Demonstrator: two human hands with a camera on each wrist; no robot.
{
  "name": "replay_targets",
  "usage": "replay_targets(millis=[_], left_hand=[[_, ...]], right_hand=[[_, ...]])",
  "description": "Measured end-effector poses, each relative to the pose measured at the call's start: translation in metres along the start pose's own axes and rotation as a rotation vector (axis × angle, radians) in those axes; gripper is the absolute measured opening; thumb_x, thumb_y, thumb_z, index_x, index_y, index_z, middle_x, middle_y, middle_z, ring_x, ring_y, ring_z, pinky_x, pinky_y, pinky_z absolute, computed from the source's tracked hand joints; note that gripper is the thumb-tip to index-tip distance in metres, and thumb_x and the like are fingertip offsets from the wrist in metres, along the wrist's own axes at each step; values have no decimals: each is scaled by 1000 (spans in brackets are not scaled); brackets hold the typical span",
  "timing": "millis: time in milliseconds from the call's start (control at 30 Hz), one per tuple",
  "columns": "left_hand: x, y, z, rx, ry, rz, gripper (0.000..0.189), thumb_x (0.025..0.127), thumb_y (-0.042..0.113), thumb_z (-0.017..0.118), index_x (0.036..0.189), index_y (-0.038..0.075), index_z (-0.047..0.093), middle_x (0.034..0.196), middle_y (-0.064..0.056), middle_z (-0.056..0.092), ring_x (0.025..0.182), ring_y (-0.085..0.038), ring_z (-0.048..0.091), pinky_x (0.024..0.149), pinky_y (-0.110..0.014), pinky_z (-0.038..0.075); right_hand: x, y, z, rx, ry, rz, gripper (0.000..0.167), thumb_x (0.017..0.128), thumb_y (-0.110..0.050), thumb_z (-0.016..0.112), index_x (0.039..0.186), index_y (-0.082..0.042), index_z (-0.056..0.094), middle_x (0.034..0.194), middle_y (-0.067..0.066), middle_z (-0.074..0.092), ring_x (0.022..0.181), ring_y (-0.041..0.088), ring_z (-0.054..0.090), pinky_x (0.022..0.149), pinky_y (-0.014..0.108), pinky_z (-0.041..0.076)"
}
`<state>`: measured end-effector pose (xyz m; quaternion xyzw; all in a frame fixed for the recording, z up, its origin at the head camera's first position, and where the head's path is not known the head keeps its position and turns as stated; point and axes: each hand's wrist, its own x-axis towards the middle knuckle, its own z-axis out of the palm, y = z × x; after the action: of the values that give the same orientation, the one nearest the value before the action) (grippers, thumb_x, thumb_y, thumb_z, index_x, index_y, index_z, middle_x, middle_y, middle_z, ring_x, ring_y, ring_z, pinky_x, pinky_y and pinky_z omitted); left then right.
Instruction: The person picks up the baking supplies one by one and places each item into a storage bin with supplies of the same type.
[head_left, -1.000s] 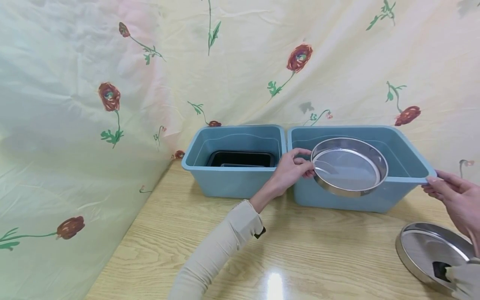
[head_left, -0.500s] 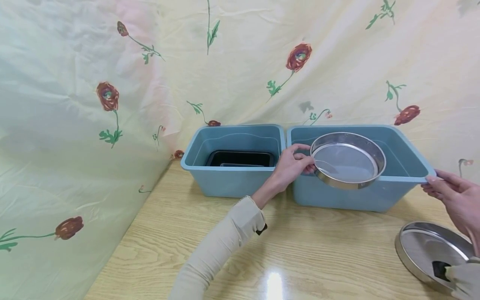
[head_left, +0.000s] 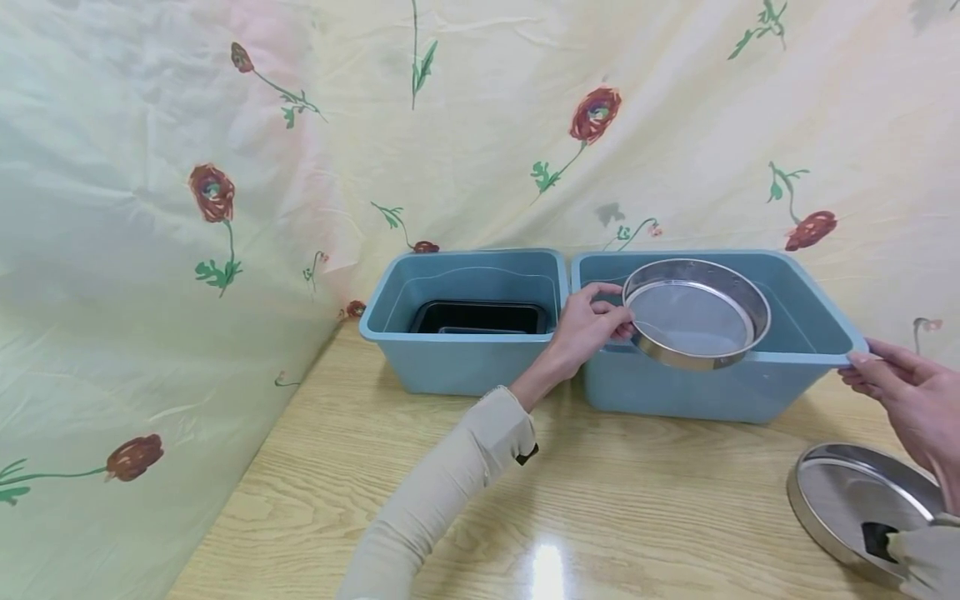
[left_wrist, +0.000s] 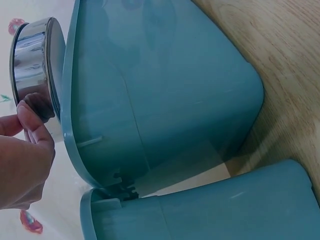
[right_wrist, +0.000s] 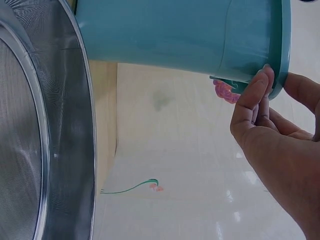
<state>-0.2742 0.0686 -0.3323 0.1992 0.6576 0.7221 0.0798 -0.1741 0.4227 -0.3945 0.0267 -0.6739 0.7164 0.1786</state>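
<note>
One edge of raised sieve (head_left: 693, 318) was pinched in left hand (head_left: 587, 325), so tilt or slip seemed possible; right hand (head_left: 913, 396) gripped bin (head_left: 675, 392).

Your table (head_left: 600, 508) has a pale wood-grain top. The left bin (head_left: 465, 367) stands upright on it, to the left of your left hand (head_left: 581, 333). The right bin (head_left: 675, 396) stands just beside it, reaching across to your right hand (head_left: 915, 400), which pinches its rim. A sieve (head_left: 840, 496) lies on the wood, nearer you than your right hand, partly covered by your sleeve (head_left: 933, 554).
</note>
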Motion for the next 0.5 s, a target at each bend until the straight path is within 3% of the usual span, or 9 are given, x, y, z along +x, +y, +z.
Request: replay_targets(millis=[333,500], left_hand=[[4,-3,3,9,15,1,34,98,-5,63,131,-8,57,77,-13,71,62,-13,64,66,-24,59],[5,-3,4,12,22,-2,35,98,-5,64,132,-8,57,75,-11,71,62,-13,64,66,-23,58]], right_hand=[[-1,-1,2,-121,21,9,36,107,0,51,110,-32,67,87,-14,72,75,-2,64,67,6,47],[0,0,2,-117,26,11,34,107,-1,51,110,-32,67,87,-14,72,75,-2,64,68,6,47]])
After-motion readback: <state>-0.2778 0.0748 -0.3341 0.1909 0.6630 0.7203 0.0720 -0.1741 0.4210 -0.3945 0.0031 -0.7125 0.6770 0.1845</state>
